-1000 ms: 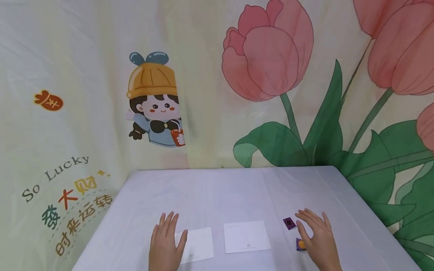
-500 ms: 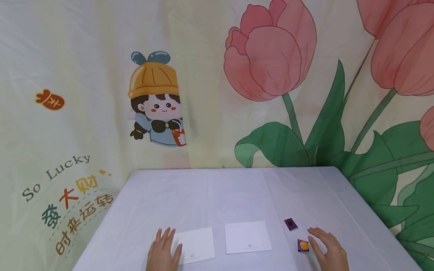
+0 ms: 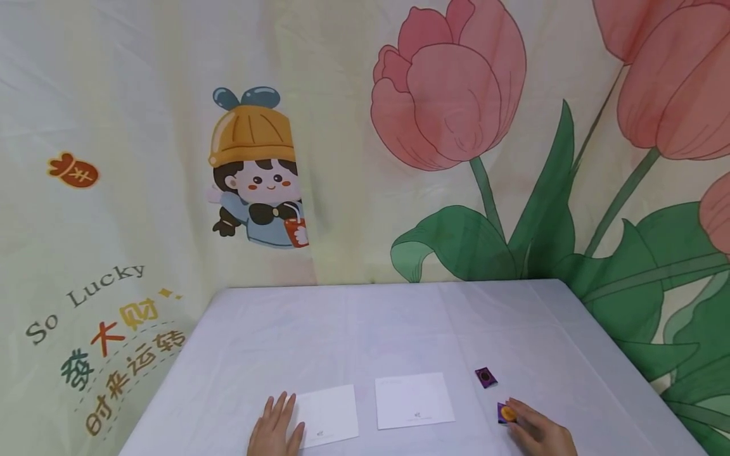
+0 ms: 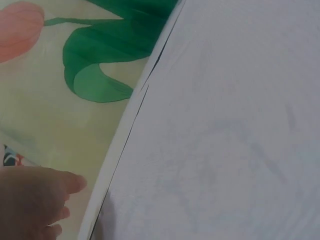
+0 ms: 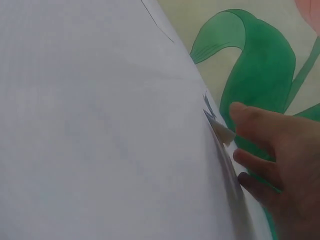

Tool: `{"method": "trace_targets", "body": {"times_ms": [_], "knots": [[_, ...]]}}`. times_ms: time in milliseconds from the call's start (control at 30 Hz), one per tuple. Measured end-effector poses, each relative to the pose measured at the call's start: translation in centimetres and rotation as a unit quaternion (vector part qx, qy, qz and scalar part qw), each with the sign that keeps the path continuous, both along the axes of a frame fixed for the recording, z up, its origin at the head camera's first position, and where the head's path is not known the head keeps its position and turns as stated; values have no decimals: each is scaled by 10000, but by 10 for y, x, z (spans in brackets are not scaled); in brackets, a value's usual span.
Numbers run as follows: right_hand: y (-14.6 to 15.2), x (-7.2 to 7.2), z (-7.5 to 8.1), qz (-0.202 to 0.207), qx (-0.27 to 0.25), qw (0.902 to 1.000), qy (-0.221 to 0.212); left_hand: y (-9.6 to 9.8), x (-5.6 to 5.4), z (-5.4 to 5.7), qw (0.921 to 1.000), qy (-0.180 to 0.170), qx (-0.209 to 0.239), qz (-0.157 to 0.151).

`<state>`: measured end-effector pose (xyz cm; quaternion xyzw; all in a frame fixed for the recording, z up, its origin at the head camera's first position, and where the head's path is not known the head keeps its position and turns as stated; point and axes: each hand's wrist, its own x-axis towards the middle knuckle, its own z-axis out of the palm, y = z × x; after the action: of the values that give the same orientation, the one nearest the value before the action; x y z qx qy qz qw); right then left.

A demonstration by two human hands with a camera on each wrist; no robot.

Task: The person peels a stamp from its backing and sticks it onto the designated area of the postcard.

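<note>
While the right hand (image 3: 540,432) is at the orange packet (image 3: 505,413), the left hand (image 3: 272,432) is released, fingers extended.
Placed by the right card (image 3: 414,399), on the counter (image 3: 371,329): orange packet, to its right, by the right hand's fingertips, whether grasped cannot be told; dark packet (image 3: 486,377), right and slightly farther back; left card (image 3: 331,415), just left; left hand, farther left, at the left card's outer edge.
</note>
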<state>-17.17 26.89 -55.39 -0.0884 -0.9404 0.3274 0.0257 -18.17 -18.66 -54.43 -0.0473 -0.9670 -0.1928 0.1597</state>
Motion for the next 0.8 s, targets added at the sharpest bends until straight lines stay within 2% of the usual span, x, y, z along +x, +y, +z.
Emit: {"method": "trace_targets", "body": {"times_ms": [67,133,300,400,633,800], "knots": [[0,-1,-3,-4,-101,9999,-127,-2,0,-2,9999,-101,10,-76],[0,-1,-4,26,-154,9998,-125,-4,-1,-6,9998,-49,11,-201],[-1,-3,-5,157,136,9998,44,-7,-2,-14,9990,-76,-6,-432],[-1,-2,-5,151,351,9992,131,-7,-2,-15,9986,-261,-23,-461],[0,-1,-6,159,399,9981,436,-3,-4,-11,9961,-774,-227,-351],[-1,-1,-8,114,321,9988,341,-4,-5,-8,9908,-1280,-270,-350]]}}
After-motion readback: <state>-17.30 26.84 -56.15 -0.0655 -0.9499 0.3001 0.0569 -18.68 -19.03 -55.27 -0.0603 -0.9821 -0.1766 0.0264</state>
